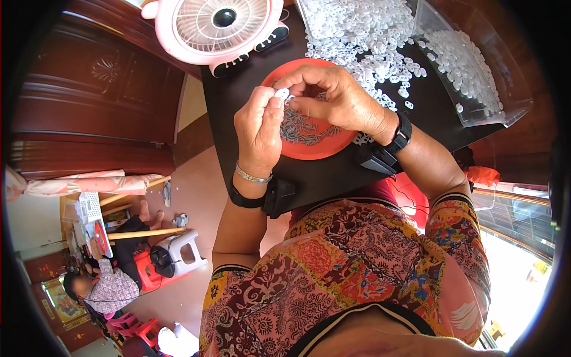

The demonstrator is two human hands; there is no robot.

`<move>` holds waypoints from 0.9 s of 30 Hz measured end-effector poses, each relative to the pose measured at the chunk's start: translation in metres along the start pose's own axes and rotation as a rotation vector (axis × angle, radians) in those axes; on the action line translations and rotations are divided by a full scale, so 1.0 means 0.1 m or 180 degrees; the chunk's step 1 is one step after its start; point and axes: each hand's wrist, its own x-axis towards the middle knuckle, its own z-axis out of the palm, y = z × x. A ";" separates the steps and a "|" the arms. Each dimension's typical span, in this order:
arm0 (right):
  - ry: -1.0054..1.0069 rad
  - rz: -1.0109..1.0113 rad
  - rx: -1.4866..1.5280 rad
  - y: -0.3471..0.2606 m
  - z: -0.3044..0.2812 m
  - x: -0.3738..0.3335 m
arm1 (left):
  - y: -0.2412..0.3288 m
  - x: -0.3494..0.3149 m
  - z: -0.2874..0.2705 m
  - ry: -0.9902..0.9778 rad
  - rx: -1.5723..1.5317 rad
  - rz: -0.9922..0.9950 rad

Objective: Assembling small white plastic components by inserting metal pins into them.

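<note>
My left hand [258, 128] pinches a small white oval plastic piece with holes [282, 93] between thumb and forefinger. Close against it, my right hand [336, 98] curls thumb and fingers together at the piece. Whatever its fingertips grip is too small and hidden to name. Both hands are over a round orange-red plate [317, 153], in which many small grey metal pins or screws [297, 132] lie scattered. Beyond my right hand, a heap of similar white pieces [363, 30] spreads over the black table [229, 113].
At the back left stands a pink-framed fan [223, 19]. A clear plastic bin [496, 113] with more white pieces tilts at the right. Straps on my wrists carry black devices [279, 196] near the table edge. Another person [113, 288] sits at far left, beside a stool [181, 253].
</note>
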 end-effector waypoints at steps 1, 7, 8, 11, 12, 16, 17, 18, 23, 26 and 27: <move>0.0006 -0.0068 -0.0047 0.00 0.00 0.00 | 0.00 0.00 0.00 0.0002 0.0000 0.0000; -0.0012 -0.0175 -0.0090 -0.01 -0.02 0.01 | 0.01 -0.01 0.01 0.0116 0.0161 0.0128; -0.0011 -0.0174 -0.0090 -0.01 -0.02 0.00 | 0.03 -0.01 0.01 0.0145 0.0091 0.0132; -0.0032 -0.0210 -0.0102 -0.01 -0.02 0.01 | 0.04 -0.01 0.02 0.0167 -0.0003 0.0145; -0.0027 -0.0240 -0.0053 -0.01 -0.02 0.01 | 0.05 -0.01 0.02 0.0161 -0.0025 0.0151; 0.0002 -0.0279 0.0116 -0.05 0.00 0.00 | 0.07 -0.01 0.02 0.0157 -0.0124 0.0060; 0.0002 -0.0278 0.0115 -0.05 0.01 0.00 | 0.08 -0.02 0.02 0.0162 -0.0137 0.0053; 0.0024 -0.0291 0.0112 -0.04 0.01 0.00 | 0.08 -0.02 0.02 0.0167 -0.0151 0.0046; 0.0050 -0.0247 0.0213 -0.04 0.03 -0.01 | 0.05 -0.03 0.02 0.0216 -0.0215 -0.0102; 0.0012 -0.0063 0.0322 -0.06 0.02 0.00 | 0.05 -0.03 0.04 0.0265 -0.0175 -0.0065; -0.0006 0.0032 0.0410 -0.07 0.02 0.00 | 0.04 -0.04 0.04 0.0298 -0.0094 0.0003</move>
